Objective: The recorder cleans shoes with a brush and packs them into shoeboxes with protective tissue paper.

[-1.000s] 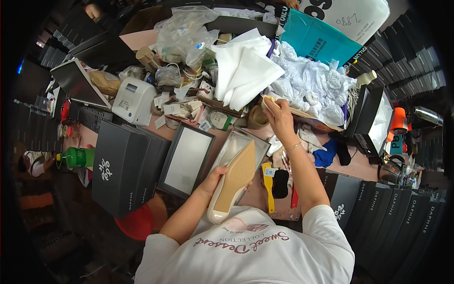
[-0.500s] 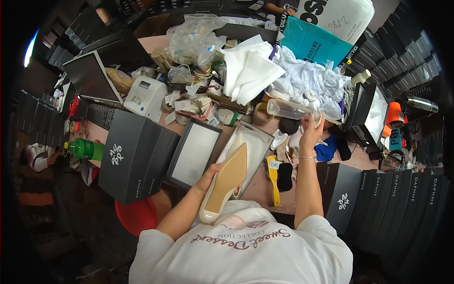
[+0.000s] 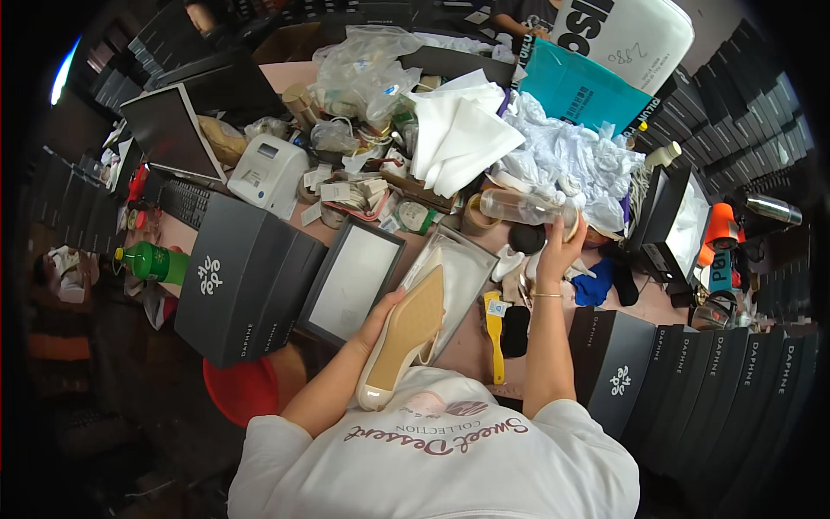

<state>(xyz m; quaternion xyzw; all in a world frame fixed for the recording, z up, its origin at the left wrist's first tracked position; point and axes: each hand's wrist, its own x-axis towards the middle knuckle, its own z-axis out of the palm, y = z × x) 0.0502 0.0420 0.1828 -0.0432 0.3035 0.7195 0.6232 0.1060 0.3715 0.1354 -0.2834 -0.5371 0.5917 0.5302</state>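
My left hand (image 3: 379,316) grips a cream pointed-toe shoe (image 3: 406,329) by its side. The shoe's tan sole faces up, and its heel end lies close to my shirt. My right hand (image 3: 560,253) is stretched forward, with its fingers closed around the near end of a clear bottle (image 3: 521,208). That bottle is tilted almost flat, pointing left over a brown tape roll (image 3: 478,216). An open shoe box (image 3: 471,281) lined with white tissue lies just beyond the shoe. Next to it on the left is a grey-rimmed box lid (image 3: 354,281).
A yellow-handled brush (image 3: 494,336) lies right of the shoe. Dark shoe boxes stand at left (image 3: 238,277) and right (image 3: 609,368). Farther back are a white label printer (image 3: 268,173), white sheets (image 3: 462,130), crumpled tissue (image 3: 562,147) and a teal box (image 3: 575,86).
My view has shifted slightly. The right hand and bottle have moved a little left, and the shoe has turned slightly in my left hand. Both holds continue.
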